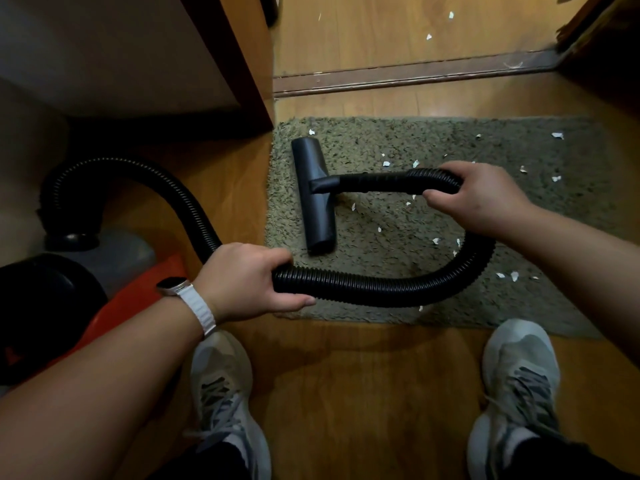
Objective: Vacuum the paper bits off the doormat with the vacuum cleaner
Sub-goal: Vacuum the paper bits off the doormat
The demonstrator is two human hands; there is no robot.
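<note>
A grey-green shaggy doormat (519, 216) lies on the wooden floor, with several white paper bits (386, 164) scattered over it. The black floor nozzle (313, 199) rests on the mat's left part, turned lengthwise. A ribbed black hose (398, 289) curves from the nozzle in a loop over the mat. My right hand (481, 199) grips the hose close behind the nozzle. My left hand (249, 278) grips the hose further back, at the mat's near-left corner.
The vacuum cleaner body (52, 306), black and red, sits on the floor at the left. A cabinet corner (242, 81) stands just left of the mat. A door threshold (415, 76) runs beyond it, with more paper bits (428, 37) past it. My two shoes (221, 393) stand before the mat.
</note>
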